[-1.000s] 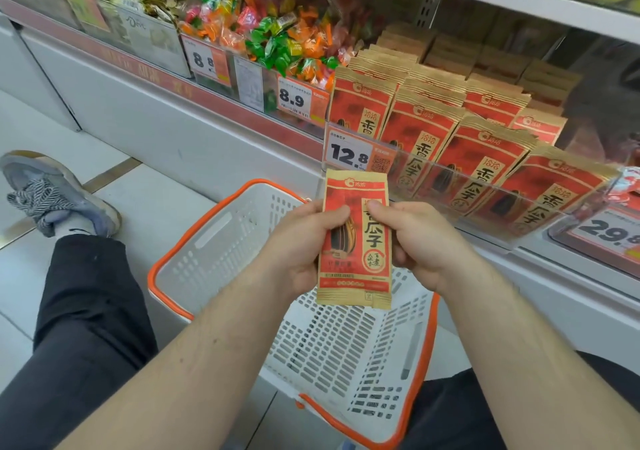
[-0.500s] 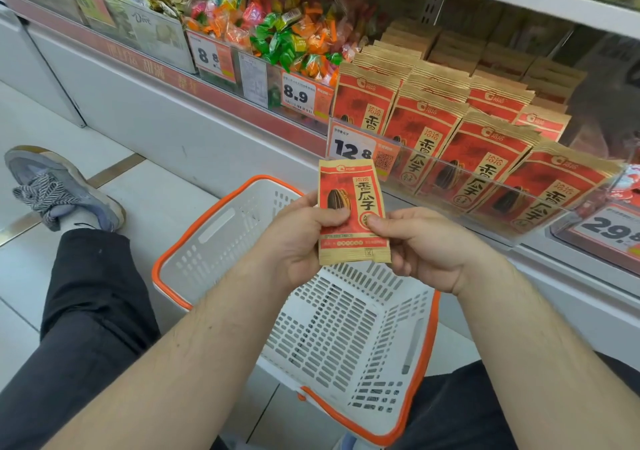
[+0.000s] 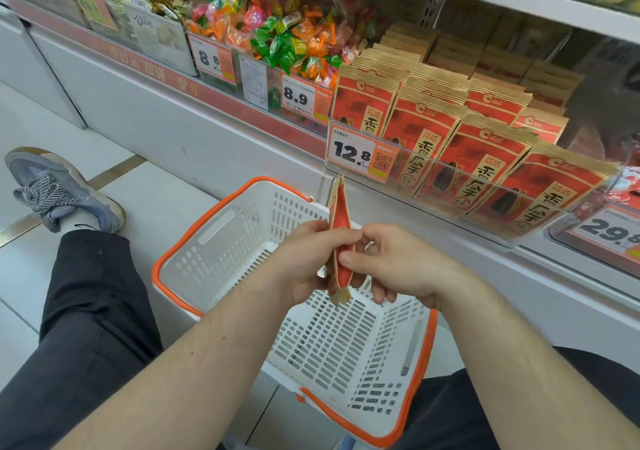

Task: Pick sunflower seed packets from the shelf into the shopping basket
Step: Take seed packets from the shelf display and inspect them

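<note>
Held edge-on above the open white basket [image 3: 207, 241], just below the shelf lip [image 3: 450, 186]. Red-and-gold seed packet [image 3: 341, 228], narrow and upright, pinched by left hand [image 3: 304, 259] and right hand [image 3: 391, 262].

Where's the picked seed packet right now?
Head view, centre: the seed packet is edge-on, pinched between the left hand and right hand, above the white shopping basket, just below the 12.8 price tag.

1 head view, close above basket [image 3: 194, 241], facing down toward shelf [image 3: 214, 138]
</note>
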`<state>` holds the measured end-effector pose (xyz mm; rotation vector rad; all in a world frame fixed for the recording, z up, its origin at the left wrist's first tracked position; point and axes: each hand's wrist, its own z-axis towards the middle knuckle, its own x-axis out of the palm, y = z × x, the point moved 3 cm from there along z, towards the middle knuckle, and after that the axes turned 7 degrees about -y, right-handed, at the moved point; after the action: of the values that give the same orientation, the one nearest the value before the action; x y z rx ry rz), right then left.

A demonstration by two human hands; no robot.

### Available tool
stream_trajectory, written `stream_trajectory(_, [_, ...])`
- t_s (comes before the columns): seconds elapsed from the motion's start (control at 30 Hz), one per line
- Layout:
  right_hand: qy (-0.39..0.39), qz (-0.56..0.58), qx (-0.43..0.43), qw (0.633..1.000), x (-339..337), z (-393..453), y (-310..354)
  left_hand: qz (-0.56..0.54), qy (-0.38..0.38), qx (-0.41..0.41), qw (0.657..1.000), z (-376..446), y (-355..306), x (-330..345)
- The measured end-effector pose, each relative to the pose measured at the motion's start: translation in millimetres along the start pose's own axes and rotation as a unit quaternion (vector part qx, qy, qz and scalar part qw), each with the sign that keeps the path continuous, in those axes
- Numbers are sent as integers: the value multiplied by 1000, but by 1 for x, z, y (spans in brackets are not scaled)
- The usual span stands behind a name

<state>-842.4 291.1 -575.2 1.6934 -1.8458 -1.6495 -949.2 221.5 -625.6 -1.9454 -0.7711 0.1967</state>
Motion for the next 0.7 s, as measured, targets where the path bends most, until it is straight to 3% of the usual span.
stream_trajectory(0.17, [-9, 23, 3, 1000, -6, 3, -2, -15, 25, -6, 1000, 1, 3, -5])
stream_trajectory(0.3, [-132, 105, 0, 986, -19, 8, -1, -11, 69, -4, 998, 3, 6, -4])
stream_trajectory(0.4, [-198, 86, -42, 975, -24, 10, 1, 14, 123, 3, 992, -3, 8, 4])
stream_trajectory(0.57, [-166, 89, -54, 981, -15, 12, 0, 20, 75, 12, 997, -5, 6, 9])
stream_trajectory(0.7, [-116, 191, -72, 972, -11, 10, 3, -26, 68, 56, 996, 0, 2, 7])
